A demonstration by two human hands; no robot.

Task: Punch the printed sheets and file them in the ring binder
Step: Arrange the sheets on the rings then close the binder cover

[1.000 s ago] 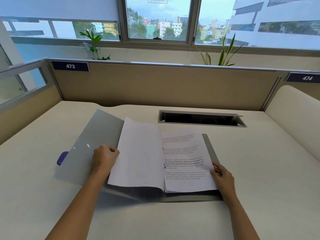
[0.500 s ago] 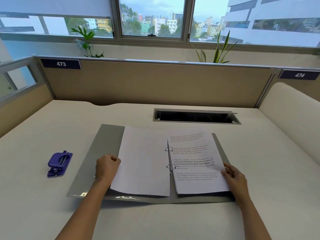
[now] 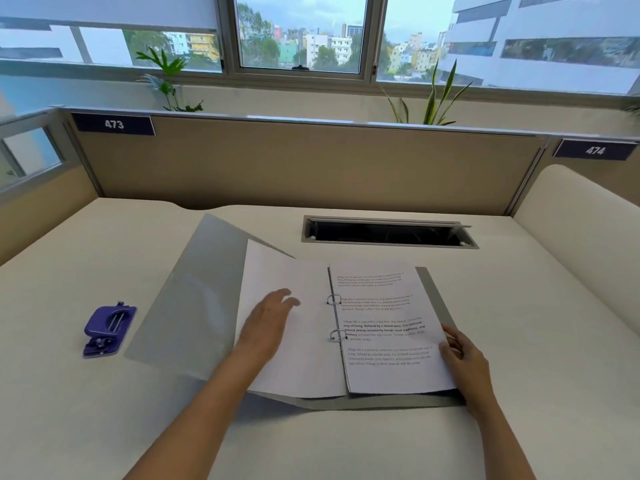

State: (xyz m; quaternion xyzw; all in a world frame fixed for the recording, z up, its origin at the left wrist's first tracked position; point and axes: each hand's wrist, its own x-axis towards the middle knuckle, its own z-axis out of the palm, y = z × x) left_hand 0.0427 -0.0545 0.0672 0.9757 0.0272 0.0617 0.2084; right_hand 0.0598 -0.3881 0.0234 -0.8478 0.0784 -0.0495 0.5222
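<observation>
Ring binder: the ring binder (image 3: 194, 306) lies open on the desk (image 3: 519, 306), and its grey left cover looks tilted rather than flat.
Printed sheets: the printed sheets (image 3: 388, 341) sit threaded on the 2 rings (image 3: 334, 299), text up, at 3 o'clock of the spine.
Turned pile: the blank-side sheets (image 3: 304, 358) lie at 9 o'clock of the rings.
Left hand: the left hand (image 3: 266, 320) is spread wide and motion-blurred, palm down on or just over the turned pile. I cannot tell whether it touches.
Right hand: the right hand (image 3: 464, 355) has its fingers curled on the printed sheets' edge at 4 o'clock.
Hole punch: the hole punch (image 3: 107, 329) lies idle at 9 o'clock of the binder, well apart.
Step in hand: filing, probably checking the pages. Punching looks done.
Next move: likely flatten the turned pile, then swing the left cover over towards 3 o'clock. The right hand must clear the edge first.
</observation>
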